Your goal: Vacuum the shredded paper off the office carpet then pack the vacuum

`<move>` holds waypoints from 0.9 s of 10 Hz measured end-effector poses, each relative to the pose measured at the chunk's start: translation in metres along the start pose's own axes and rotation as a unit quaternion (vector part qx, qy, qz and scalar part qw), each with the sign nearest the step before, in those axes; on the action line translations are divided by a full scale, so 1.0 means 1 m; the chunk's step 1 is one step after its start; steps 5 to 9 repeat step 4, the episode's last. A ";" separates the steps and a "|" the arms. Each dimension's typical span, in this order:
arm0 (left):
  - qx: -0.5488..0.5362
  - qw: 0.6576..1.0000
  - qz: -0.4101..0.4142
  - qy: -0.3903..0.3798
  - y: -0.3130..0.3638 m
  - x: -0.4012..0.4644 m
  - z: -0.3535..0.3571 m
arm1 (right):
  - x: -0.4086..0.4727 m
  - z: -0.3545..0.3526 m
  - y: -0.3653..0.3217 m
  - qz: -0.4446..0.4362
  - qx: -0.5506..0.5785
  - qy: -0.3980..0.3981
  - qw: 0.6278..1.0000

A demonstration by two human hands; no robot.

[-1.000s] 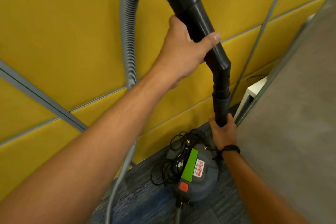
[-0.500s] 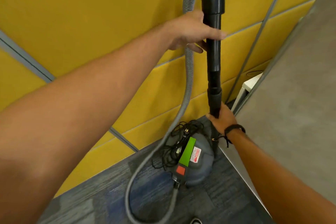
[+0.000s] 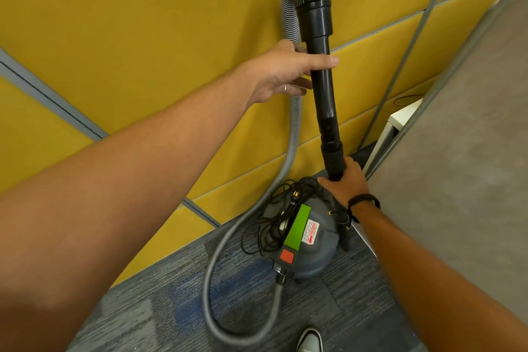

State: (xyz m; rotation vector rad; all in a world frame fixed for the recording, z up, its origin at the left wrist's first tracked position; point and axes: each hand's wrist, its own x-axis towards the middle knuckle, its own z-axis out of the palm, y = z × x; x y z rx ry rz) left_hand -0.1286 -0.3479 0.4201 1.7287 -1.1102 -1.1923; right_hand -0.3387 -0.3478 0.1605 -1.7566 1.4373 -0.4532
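A black vacuum wand [image 3: 321, 80] stands nearly upright in front of a yellow wall. My left hand [image 3: 285, 71] holds its upper part, thumb across the front and fingers behind. My right hand [image 3: 344, 183] grips its lower end just above the vacuum. The grey canister vacuum [image 3: 308, 243], with a green stripe and a red button, sits on the carpet against the wall. A black power cord [image 3: 274, 217] is bundled on top of it. The grey ribbed hose [image 3: 291, 128] runs from the wand's top down the wall and loops over the carpet to the canister's front.
Yellow wall panels [image 3: 143, 37] with grey seams close off the far side. A grey partition [image 3: 463, 180] stands close on the right, with a white cabinet [image 3: 400, 120] behind it. Blue-grey carpet [image 3: 160, 306] covers the floor. My shoe tip [image 3: 310, 340] shows at the bottom edge.
The wand swung from a tilt to nearly upright. My left hand slid along its upper part, while the right hand kept its grip on the lower end. The view shifted, showing more carpet and hose.
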 end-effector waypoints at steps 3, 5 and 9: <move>-0.009 0.999 -0.035 -0.011 -0.013 -0.017 -0.008 | -0.001 -0.001 -0.007 -0.007 0.051 0.023 0.998; -0.017 0.999 -0.041 -0.011 -0.022 -0.024 -0.006 | -0.004 0.004 -0.012 0.000 0.071 0.049 0.996; -0.017 0.999 -0.041 -0.011 -0.022 -0.024 -0.006 | -0.004 0.004 -0.012 0.000 0.071 0.049 0.996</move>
